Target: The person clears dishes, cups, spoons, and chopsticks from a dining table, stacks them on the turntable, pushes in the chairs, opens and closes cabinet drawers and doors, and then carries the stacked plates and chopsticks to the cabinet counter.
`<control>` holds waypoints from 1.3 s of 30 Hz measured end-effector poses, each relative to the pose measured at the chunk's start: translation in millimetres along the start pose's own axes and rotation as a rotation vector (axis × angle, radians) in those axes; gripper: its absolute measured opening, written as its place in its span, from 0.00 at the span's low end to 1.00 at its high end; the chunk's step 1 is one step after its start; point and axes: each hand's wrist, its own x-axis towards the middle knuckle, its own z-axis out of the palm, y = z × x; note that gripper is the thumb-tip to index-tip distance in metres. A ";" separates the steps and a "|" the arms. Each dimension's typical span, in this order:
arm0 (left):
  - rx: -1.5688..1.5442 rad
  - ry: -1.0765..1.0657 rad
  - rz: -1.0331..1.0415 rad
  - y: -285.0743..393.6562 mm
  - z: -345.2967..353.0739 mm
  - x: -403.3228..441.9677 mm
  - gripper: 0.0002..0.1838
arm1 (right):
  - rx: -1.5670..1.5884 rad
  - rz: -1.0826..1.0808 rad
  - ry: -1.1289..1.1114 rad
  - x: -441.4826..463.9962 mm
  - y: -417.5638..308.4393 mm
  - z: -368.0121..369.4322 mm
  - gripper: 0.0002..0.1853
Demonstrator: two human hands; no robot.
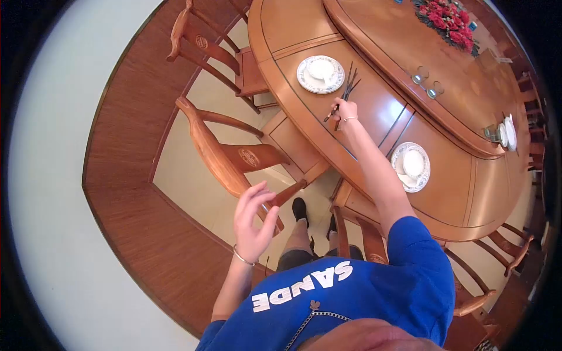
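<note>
The person's right hand (345, 110) has its fingers closed round a loose bundle of slim dark chopsticks (351, 86), held over the large glossy orange-brown wooden table (374, 96) at upper centre. The sticks fan apart above the fist. The left hand (254, 225) is held up beside the near chair, holding nothing, fingers apart and slightly bent.

From where I stand, the hand with the sticks is between two white plates with blue-patterned rims, one (302, 77) above left of it, the other (425, 175) below right; each bears a white bowl and spoon. Toward the upper right, the table's raised round wooden centre (398, 35) carries clear glasses (420, 76) and red flowers (451, 23).

Carved wooden chairs (247, 157) stand about the table on pale flooring (181, 169). Brown wood panelling (129, 169) and a pale wall (52, 175) fill the left side.
</note>
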 end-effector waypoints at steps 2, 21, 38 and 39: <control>-0.234 -0.004 -0.122 -1.8 15.0 -1.2 0.12 | 0.031 0.053 -0.136 -47.7 -22.7 -14.7 0.09; -1.723 -0.378 -0.743 93.7 155.4 40.7 0.23 | 0.053 -0.349 -0.447 -330.3 -103.4 -104.5 0.08; 0.502 -0.662 0.137 -23.2 418.1 95.9 0.18 | 0.012 0.074 0.127 -295.8 -39.5 -342.7 0.09; 0.526 -0.615 0.092 -10.0 408.1 92.9 0.14 | 0.016 0.106 0.133 -294.3 -33.4 -346.9 0.08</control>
